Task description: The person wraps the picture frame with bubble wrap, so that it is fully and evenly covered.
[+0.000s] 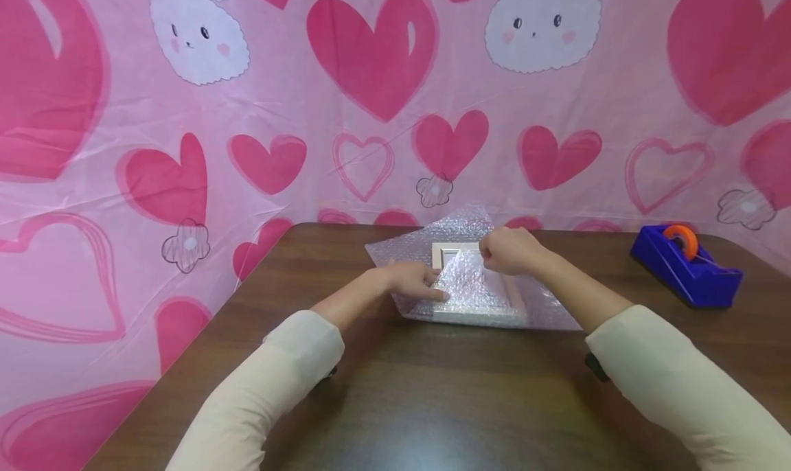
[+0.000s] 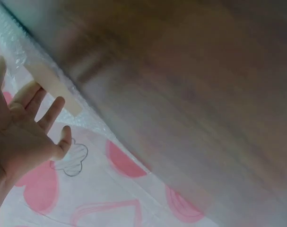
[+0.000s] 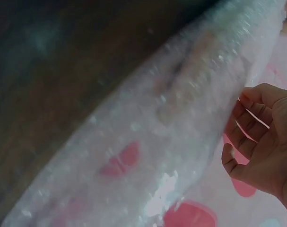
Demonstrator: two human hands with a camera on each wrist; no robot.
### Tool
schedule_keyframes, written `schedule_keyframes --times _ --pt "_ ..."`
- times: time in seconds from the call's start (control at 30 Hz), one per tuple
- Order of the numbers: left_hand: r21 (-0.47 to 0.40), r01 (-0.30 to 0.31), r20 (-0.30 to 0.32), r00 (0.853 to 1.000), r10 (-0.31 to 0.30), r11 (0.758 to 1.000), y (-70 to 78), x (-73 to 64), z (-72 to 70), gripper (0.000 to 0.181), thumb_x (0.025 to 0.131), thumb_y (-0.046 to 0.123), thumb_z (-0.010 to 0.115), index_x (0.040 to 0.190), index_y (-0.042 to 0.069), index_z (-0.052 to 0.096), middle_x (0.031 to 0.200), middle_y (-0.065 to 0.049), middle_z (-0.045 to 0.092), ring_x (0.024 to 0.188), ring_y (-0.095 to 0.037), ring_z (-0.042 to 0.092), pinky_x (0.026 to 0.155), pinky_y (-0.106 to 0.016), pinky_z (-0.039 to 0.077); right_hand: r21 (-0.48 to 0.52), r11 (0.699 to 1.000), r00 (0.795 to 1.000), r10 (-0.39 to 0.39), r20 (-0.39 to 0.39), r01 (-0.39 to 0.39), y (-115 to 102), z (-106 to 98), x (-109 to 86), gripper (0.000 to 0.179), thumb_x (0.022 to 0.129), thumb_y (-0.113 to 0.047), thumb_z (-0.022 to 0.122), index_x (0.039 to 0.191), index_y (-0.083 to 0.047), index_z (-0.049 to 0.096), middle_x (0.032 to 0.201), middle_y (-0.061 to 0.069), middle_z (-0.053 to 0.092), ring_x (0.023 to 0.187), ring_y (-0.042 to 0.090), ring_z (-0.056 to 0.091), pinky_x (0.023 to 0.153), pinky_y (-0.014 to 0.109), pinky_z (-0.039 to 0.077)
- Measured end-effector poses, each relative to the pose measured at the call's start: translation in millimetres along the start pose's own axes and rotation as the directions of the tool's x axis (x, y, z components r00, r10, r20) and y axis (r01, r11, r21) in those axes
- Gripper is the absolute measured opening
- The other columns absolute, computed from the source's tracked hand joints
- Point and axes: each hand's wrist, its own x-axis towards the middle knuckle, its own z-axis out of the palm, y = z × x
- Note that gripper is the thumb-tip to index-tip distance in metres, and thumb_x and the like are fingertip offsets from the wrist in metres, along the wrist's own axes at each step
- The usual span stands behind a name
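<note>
A white picture frame [image 1: 438,251] lies on a sheet of clear bubble wrap [image 1: 383,251], with a flap folded over most of its front. My left hand [image 1: 415,280] rests at the left side of the frame, its fingers spread and fairly straight over the wrap. In the left wrist view that hand [image 2: 20,125] shows loosely extended fingers beside the frame's pale edge [image 2: 56,90]. My right hand [image 1: 514,250] pinches the flap near the frame's upper right. From the right wrist, the bubble wrap [image 3: 181,123] stretches away from the bent fingers of the right hand [image 3: 264,135].
A blue tape dispenser [image 1: 692,272] with an orange-cored roll [image 1: 682,239] stands on the right of the brown wooden table [image 1: 432,395]. Behind the table hangs a pink cloth [image 1: 395,210] printed with hearts and rabbits.
</note>
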Motion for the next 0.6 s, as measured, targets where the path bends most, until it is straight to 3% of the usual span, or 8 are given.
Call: schedule_keyframes --times 0.07,0.27,0.6 --pt "0.058 0.017 -0.031 0.999 -0.015 0.998 0.5 0.6 1.9 0.065 0.087 0.059 0.054 0.137 0.016 0.051 0.148 0.009 0.035 0.137 -0.023 0.029 0.107 -0.065 0.004 -0.007 1.0 0.999 0.014 0.028 -0.014 0 6 3.0 0.016 0.074 -0.009 0.061 0.062 -0.017 0.055 0.062 -0.005 0.053 0.062 0.015 0.05 0.055 0.039 0.043" --pt "0.09 0.03 -0.076 0.997 -0.024 0.995 4.1 -0.6 3.6 0.06 0.085 0.056 0.06 0.134 0.021 0.055 0.144 0.013 0.04 0.134 -0.02 0.035 0.107 -0.063 0.01 -0.029 0.999 0.993 0.042 0.113 -0.039 -4 19 8.0 0.012 0.079 -0.012 0.064 0.067 -0.016 0.06 0.07 -0.003 0.059 0.07 0.019 0.056 0.062 0.045 0.046" --pt "0.112 0.035 -0.086 0.996 -0.026 0.993 8.9 -1.4 3.9 0.066 0.084 0.055 0.062 0.139 0.022 0.048 0.144 0.008 0.042 0.132 -0.022 0.039 0.106 -0.057 0.016 -0.005 0.999 0.981 0.05 0.187 -0.049 -5 25 9.6 0.023 0.079 -0.009 0.058 0.059 -0.015 0.049 0.06 -0.002 0.046 0.062 0.017 0.045 0.055 0.038 0.043"
